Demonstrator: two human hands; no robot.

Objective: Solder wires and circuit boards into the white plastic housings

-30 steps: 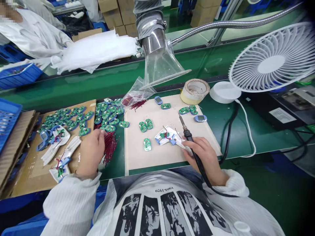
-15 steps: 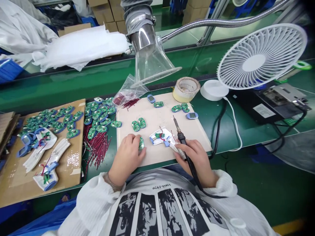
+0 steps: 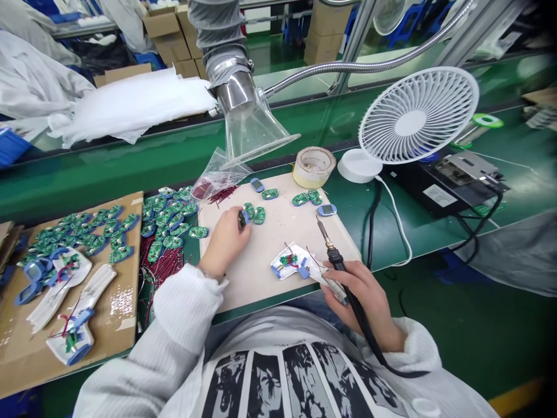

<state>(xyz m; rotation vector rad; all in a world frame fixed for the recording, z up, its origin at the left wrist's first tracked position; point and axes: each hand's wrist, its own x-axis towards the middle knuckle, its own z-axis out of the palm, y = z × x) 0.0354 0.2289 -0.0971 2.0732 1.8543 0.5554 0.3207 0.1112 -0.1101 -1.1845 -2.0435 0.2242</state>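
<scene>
My left hand (image 3: 227, 241) is closed on a small circuit board (image 3: 242, 219) with a blue edge, tilted up between thumb and fingers. Right beside it, two green circuit boards (image 3: 259, 215) lie on the beige work mat (image 3: 261, 278). In my right hand (image 3: 365, 299) is a soldering iron (image 3: 334, 254), its tip pointing up and away from me. Under that hand, the handle end of an opened white housing (image 3: 278, 255) is partly hidden by my fingers. Red wires, a green board and blue parts sit inside the housing.
Many boards (image 3: 167, 217) and red wires (image 3: 167, 266) are piled left of the mat. Cardboard (image 3: 124, 290) farther left carries more boards and opened housings. A clear fume hood (image 3: 256, 136) hangs above; a tape roll (image 3: 314, 166), fan (image 3: 418, 119) and black soldering station (image 3: 439, 188) stand behind.
My left hand has moved away from me across the mat, lifting and tilting the board beside the other two. The soldering iron stays in my right hand. The camera view has shifted.
</scene>
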